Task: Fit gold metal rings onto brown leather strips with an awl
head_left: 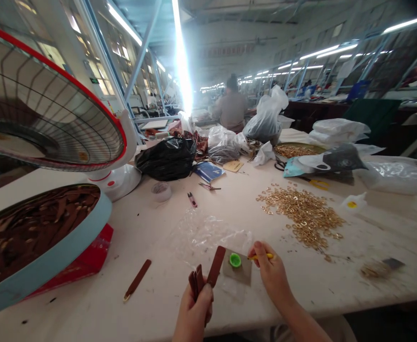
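My left hand [196, 306] is closed around several brown leather straps [216, 266], one of them sticking up toward the right. Between thumb and fingertips my right hand [270, 268] pinches a thin yellow-handled tool [266, 256]; its tip points left toward a small green cap [235, 260]. The cap rests on a grey-brown square piece [242, 275] on the table, and what is in it I cannot make out. A single brown strap with a gold-coloured ring [137, 280] at its lower end lies left of my hands.
Loose gold rings [304, 213] lie piled at right. A blue-rimmed round tray [87, 242] full of brown straps stands at left, near a fan [51, 104]. Thread snips [192, 200], clear plastic film [208, 235] and a black bag [167, 157] lie farther back. Another person [231, 107] is beyond.
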`<state>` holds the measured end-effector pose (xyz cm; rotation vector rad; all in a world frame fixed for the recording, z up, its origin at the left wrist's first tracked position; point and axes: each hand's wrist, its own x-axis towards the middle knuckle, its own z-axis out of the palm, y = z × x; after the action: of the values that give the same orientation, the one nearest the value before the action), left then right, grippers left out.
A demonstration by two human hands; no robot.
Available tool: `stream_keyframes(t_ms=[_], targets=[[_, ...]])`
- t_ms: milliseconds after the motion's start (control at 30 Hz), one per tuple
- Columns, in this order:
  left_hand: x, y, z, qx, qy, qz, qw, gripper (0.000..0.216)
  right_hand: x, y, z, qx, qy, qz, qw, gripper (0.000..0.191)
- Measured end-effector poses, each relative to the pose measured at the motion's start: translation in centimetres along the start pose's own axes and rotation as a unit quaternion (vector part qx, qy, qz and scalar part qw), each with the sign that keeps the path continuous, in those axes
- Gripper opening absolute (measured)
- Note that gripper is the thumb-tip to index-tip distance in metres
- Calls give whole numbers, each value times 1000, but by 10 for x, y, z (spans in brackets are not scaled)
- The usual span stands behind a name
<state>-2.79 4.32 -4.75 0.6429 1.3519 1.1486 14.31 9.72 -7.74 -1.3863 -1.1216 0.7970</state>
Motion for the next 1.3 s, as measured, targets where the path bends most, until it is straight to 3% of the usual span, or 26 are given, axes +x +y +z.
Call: stream_keyframes(t_ms=[600, 700, 867, 1167, 1233, 1300], targets=[[0, 2, 4, 12, 15, -15, 1000, 42, 0, -2, -7, 10, 10, -12, 1000, 46], [-2, 3, 7, 22, -1, -10, 1000, 45, -8, -22, -14, 100, 10, 5, 995, 45], [-20, 12, 14, 32, -53, 7, 998, 52, -28, -65, -25, 303, -18, 50, 951, 40], [-52, 17, 18, 36, -77, 48, 995, 44, -55, -83, -25, 373, -57, 94, 921, 40], [-55, 15, 16, 43, -71, 63, 995, 42, -55, -87, -33, 391, -40, 106, 913, 41], [-57, 14, 13, 51, -60, 79, 994, 39, -55, -90, -43, 375, -1, 76, 924, 43]])
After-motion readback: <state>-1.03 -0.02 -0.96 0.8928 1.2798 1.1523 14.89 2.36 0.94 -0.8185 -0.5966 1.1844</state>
